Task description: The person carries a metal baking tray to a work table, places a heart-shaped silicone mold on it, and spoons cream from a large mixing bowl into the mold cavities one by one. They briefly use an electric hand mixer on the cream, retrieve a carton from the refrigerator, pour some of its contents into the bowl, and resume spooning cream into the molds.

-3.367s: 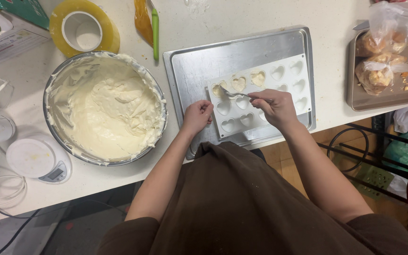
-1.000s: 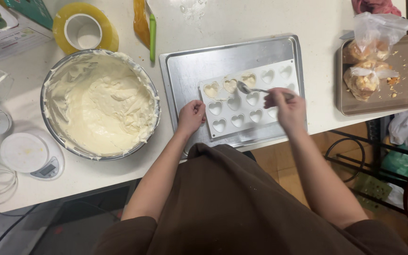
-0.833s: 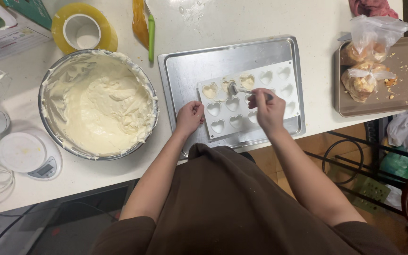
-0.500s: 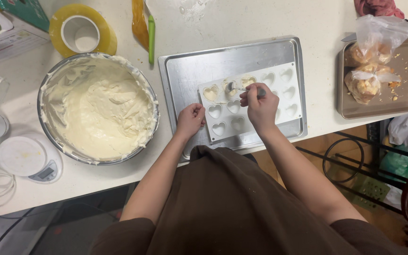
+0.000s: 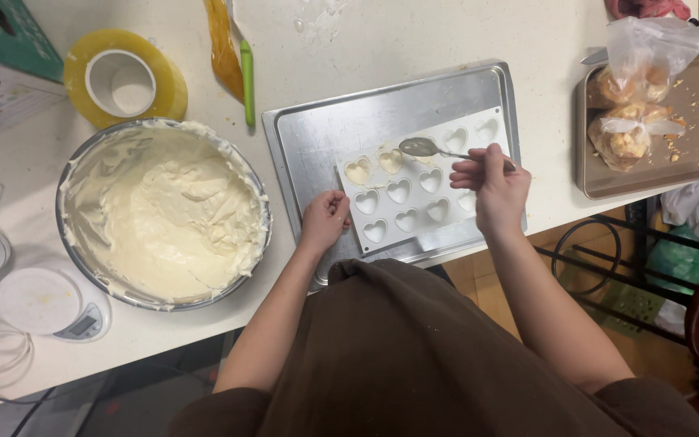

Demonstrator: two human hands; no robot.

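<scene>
A white mould (image 5: pixel 422 194) with heart-shaped cavities lies on a metal baking tray (image 5: pixel 317 146). Two cavities at its far left hold pale cream; the others look bare. My left hand (image 5: pixel 324 220) rests closed on the mould's near left corner. My right hand (image 5: pixel 491 184) grips a metal spoon (image 5: pixel 424 148) by the handle, its bowl hovering over the mould's far row. A large steel bowl (image 5: pixel 163 214) of pale cream stands to the left of the tray.
A yellow tape roll (image 5: pixel 125 77) and an orange-and-green spatula (image 5: pixel 232 48) lie beyond the bowl. A white kitchen scale (image 5: pixel 50 303) sits near left. At right, a brown tray (image 5: pixel 693 121) holds bagged pastries (image 5: pixel 633 105). The counter edge runs just beyond my body.
My right hand has drawn back to the right and lifted the spoon from the filled cavities to above the mould's far row. My left hand has stayed at the mould's corner.
</scene>
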